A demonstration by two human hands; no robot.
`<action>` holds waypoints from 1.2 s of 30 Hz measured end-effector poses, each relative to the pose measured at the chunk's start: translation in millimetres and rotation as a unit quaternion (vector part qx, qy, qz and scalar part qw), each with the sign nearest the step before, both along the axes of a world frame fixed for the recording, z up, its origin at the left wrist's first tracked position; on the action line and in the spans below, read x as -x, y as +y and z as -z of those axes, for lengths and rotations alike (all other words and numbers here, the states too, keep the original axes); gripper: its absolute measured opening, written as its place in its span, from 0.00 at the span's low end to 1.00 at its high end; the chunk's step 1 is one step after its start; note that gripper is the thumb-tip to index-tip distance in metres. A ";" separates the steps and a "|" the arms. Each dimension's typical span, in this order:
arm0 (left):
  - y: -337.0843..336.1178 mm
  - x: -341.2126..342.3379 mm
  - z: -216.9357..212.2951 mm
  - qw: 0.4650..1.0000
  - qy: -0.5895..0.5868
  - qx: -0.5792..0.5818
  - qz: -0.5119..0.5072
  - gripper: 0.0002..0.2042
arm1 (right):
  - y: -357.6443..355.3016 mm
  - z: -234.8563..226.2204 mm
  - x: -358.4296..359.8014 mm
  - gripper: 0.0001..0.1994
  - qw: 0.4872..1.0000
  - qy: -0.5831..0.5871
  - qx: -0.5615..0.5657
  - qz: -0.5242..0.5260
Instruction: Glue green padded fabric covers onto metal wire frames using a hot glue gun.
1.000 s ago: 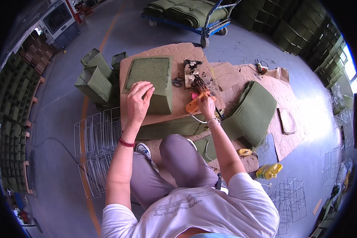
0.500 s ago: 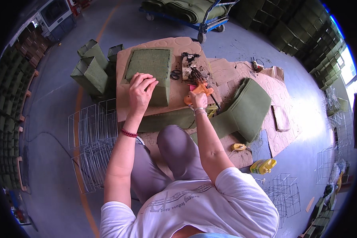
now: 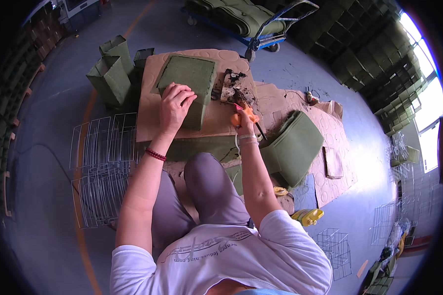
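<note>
My left hand (image 3: pixel 174 104) presses down on the near edge of a green felt box (image 3: pixel 188 83) that lies on a tan cardboard-covered work board (image 3: pixel 219 120). My right hand (image 3: pixel 245 120) grips an orange-handled tool (image 3: pixel 242 112), its dark tip pointing toward a charred, blackened patch (image 3: pixel 235 88) on the board right of the box. A red bead bracelet (image 3: pixel 155 154) circles my left wrist. My knees (image 3: pixel 206 182) are under the board's near edge.
Folded green felt bags (image 3: pixel 114 73) stand left of the board. Wire mesh frames (image 3: pixel 101 172) lie on the floor at left. A stack of green felt sheets (image 3: pixel 293 147) lies at right, a yellow bottle (image 3: pixel 307 216) near it. A blue cart (image 3: pixel 253 24) stands behind.
My left hand has stayed on the felt box, shifting slightly along its near edge. My right hand with the orange tool has kept near the charred patch.
</note>
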State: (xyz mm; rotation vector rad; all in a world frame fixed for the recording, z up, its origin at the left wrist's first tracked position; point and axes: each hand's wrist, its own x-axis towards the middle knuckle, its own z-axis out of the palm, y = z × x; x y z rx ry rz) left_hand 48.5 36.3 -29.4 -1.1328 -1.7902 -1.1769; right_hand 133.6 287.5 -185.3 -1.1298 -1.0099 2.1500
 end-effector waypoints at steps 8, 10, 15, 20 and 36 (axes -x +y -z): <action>0.7 -0.6 1.4 1.000 -0.004 0.004 -0.003 0.06 | -22.3 -28.0 -34.2 0.08 0.985 0.127 -0.119 -0.018; -2.5 0.8 0.2 1.000 0.001 0.008 -0.015 0.06 | -31.0 -62.2 -34.0 0.08 0.973 0.173 -0.151 -0.040; -1.5 -1.0 -1.0 1.000 -0.012 0.004 -0.005 0.05 | -28.4 -115.2 -28.1 0.10 0.948 0.152 -0.241 -0.140; -1.5 -0.3 -0.9 1.000 -0.011 0.003 -0.004 0.05 | -24.7 -121.3 -20.2 0.10 0.939 0.106 -0.259 -0.198; -1.7 -0.2 -1.0 0.999 -0.029 -0.012 0.008 0.06 | -18.2 -119.3 -33.8 0.10 0.946 0.075 -0.209 -0.238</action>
